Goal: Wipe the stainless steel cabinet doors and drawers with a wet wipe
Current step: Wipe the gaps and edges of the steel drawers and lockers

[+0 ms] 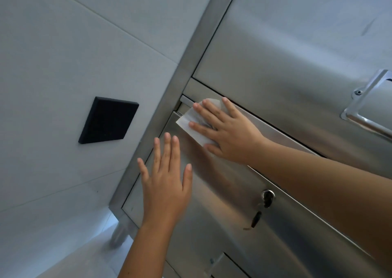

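The white wet wipe [191,122] is lying flat against the stainless steel cabinet [286,50], across the seam where a narrow steel band [275,127] is meeting the locked panel [222,224] below it, close to the cabinet's frame post [191,82]. The right hand [230,133] is pressing on the wipe with straight, spread fingers; its grip is released, nothing curled round the cloth. The left hand [167,184] is reaching up just below and to the left, palm toward the locked panel, fingers straight, its grip released too and holding nothing; whether it is touching the steel is not clear. A lock [268,195] is sitting in that panel with a key [255,219] dangling from it. A chrome handle [364,116] is showing on the upper door [297,33] at the right edge. Left of the post, a black square plate [108,120] is sitting on the pale tiled wall [63,44], and a cabinet leg [119,234] is standing on the floor
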